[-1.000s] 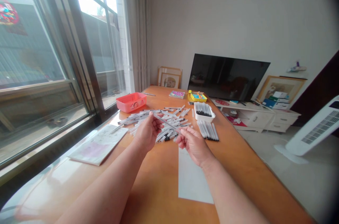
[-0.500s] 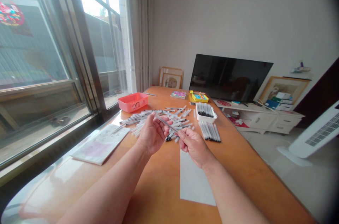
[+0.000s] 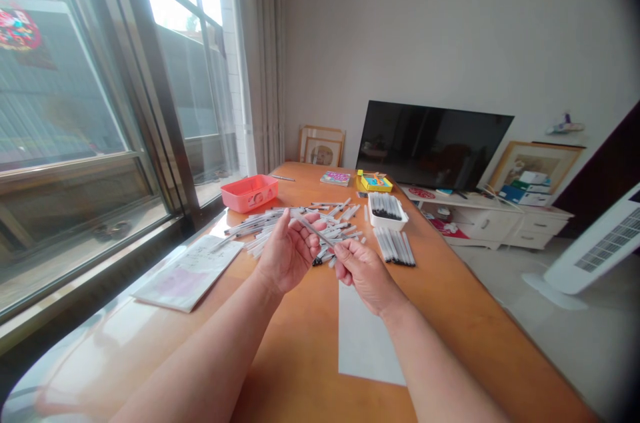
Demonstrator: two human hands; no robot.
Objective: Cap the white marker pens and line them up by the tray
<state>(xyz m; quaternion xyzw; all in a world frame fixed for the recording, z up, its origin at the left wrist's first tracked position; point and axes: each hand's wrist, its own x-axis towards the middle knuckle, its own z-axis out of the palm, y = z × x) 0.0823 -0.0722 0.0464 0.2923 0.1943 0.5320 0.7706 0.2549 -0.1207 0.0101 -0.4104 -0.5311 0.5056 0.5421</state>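
Both my hands are raised over the wooden table [image 3: 480,336], and a thin grey pen [image 3: 314,230] runs between them. My left hand [image 3: 287,251] cups the pen's far end with curled fingers. The near end is pinched in the fingers of my right hand [image 3: 361,271]. Just beyond my hands a loose pile of pens [image 3: 300,223] lies scattered on the table. To the right of the pile, a white tray [image 3: 386,212] holds several pens, and a neat row of pens [image 3: 395,246] lies in front of it.
A pink plastic box [image 3: 249,192] sits near the window. A booklet [image 3: 187,272] lies at the left and a white sheet [image 3: 364,336] under my right forearm. Small books [image 3: 335,178] and a yellow box [image 3: 374,182] are at the far end. Beyond stand a television [image 3: 433,143] and a white fan [image 3: 595,246].
My two hands have drawn a little closer together along the pen. The pen stays held between them, and the view has shifted slightly.
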